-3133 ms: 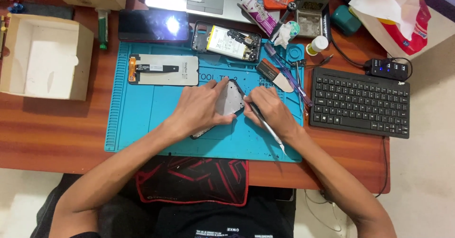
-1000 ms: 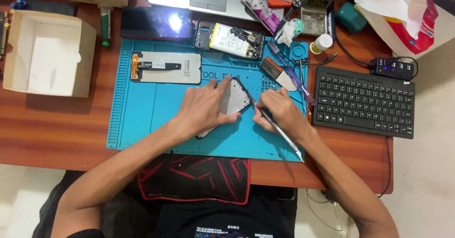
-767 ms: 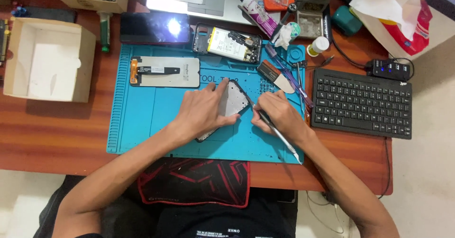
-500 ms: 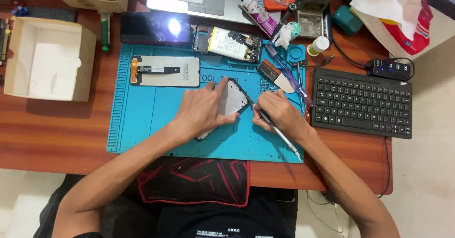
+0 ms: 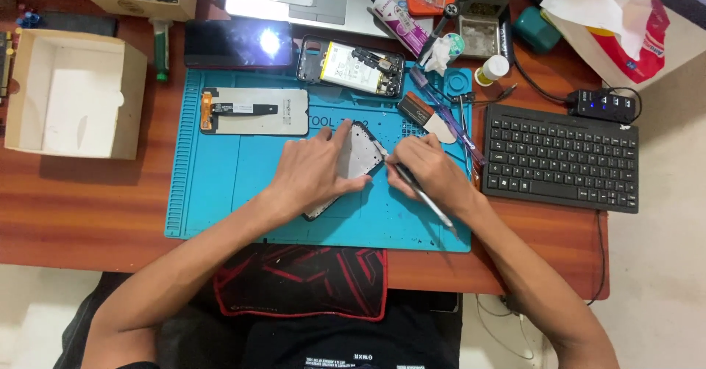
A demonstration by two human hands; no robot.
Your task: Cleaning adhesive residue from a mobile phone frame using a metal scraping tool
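The left hand (image 5: 312,174) lies flat, fingers spread, pressing down a tilted phone frame (image 5: 358,159) near the middle of the blue work mat (image 5: 220,192). The right hand (image 5: 430,174) is closed in a pen grip around a slim metal tool (image 5: 423,192), whose tip meets the frame's right edge. The frame shows a pale, bare inner face, so it looks stripped already; the tool appears to be working along that edge, though whether it scrapes or pries is too small to tell.

Toward the mat's far edge lies a separate display panel (image 5: 254,110) with its flex cable, and beside it, at the far edge, an opened phone body (image 5: 351,67) with battery exposed. Reassembly seems not yet begun. Off the mat's right edge sits a black keyboard (image 5: 560,156); at the desk's left edge, an open white box (image 5: 70,93).
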